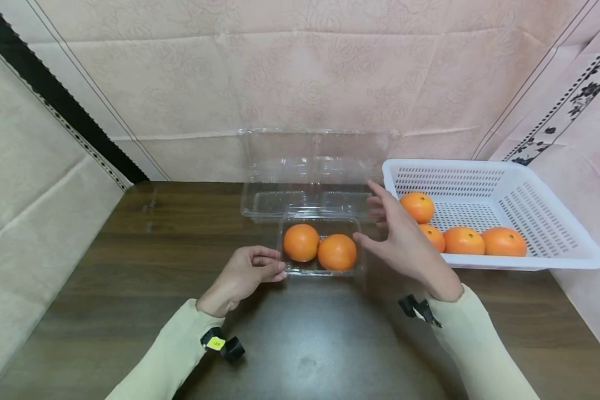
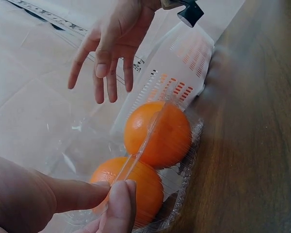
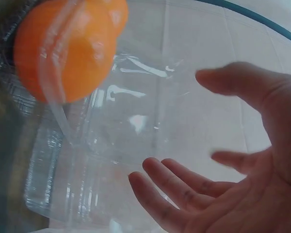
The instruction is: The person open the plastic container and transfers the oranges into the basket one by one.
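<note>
Two oranges (image 1: 300, 243) (image 1: 337, 252) sit side by side in a small clear plastic container (image 1: 325, 273) on the table. My left hand (image 1: 247, 275) pinches the container's left rim between thumb and fingers; the left wrist view shows the thumb and fingertip (image 2: 121, 204) on the clear edge. My right hand (image 1: 400, 233) is held off the container's right side, fingers spread and holding nothing, as the right wrist view of this hand (image 3: 233, 179) also shows. Behind the container stands more clear plastic packaging (image 1: 310, 194); whether it joins the container I cannot tell.
A white perforated basket (image 1: 555, 222) with several oranges (image 1: 464, 240) stands at the right, partly behind my right hand. Pale patterned cloth (image 1: 305, 72) rises behind the brown wooden table (image 1: 300, 344) and along its sides.
</note>
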Demonstrator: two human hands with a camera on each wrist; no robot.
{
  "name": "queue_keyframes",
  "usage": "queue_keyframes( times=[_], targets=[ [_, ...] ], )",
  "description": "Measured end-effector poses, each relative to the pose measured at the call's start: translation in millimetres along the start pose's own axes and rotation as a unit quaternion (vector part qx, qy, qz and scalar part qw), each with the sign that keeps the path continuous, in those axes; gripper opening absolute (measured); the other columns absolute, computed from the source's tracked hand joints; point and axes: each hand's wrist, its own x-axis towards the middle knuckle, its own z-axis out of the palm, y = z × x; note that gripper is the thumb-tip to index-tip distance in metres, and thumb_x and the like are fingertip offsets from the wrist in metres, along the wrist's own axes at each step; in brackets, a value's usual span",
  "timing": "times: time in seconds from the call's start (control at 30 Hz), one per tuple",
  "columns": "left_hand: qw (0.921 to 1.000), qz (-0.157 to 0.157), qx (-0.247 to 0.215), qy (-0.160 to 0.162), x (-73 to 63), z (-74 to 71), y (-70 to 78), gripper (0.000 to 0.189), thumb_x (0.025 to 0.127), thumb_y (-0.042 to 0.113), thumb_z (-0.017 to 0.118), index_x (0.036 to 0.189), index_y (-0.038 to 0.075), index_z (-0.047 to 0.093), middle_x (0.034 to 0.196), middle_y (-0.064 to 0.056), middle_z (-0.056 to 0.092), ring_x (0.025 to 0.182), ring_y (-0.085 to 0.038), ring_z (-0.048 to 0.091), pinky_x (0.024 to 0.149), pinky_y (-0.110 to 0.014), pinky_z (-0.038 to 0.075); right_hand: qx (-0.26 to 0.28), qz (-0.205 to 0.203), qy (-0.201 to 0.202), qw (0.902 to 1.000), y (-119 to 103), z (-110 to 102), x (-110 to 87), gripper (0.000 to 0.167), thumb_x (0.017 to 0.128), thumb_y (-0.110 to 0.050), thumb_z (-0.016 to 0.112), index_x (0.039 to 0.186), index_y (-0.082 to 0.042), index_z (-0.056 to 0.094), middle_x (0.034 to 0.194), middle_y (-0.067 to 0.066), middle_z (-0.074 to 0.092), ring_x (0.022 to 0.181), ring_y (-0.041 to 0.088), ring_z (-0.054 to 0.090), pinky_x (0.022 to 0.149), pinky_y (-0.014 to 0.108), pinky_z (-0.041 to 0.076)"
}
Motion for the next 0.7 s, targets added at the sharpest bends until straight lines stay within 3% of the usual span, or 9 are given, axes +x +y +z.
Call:
queue_keyframes(
  times=[0.23,0.5,0.7],
  targets=[
    [1.0,-0.002,-0.004,-0.003,-0.2,-0.3,0.2,0.036,0.097,0.004,0.067,0.131,-0.004,0.059,0.112,-0.019,0.07,0.095,-0.021,0.076,0.097,-0.04,0.061,-0.048,-0.013,-0.034,0.9982,-7,-5,3.2,0.082,0.087,-0.027,0.082,0.156,-0.02,0.037,0.155,0.008,0.041,0.137,0.032,0.045,0.113,0.058,0.046],
    [0.9999,-0.007,0.0,-0.012,-0.4,-2.1,0.9,0.036,0.098,0.007,0.066,0.132,-0.002,0.058,0.111,-0.017,0.071,0.098,-0.024,0.076,0.097,-0.04,0.06,-0.074,-0.033,-0.095,0.9922,-9,-2,9.5,0.077,0.085,-0.032,0.084,0.151,-0.02,0.045,0.154,0.004,0.042,0.14,0.029,0.045,0.117,0.055,0.044],
    [0.9998,-0.008,-0.003,-0.015,-1.0,-2.3,1.1,0.036,0.099,0.007,0.066,0.132,-0.003,0.057,0.113,-0.018,0.071,0.1,-0.025,0.076,0.098,-0.041,0.06,-0.091,-0.025,-0.13,0.987,-12,3,17.4,0.075,0.082,-0.029,0.086,0.147,-0.02,0.051,0.152,0.005,0.047,0.136,0.029,0.046,0.113,0.055,0.048]
  ],
)
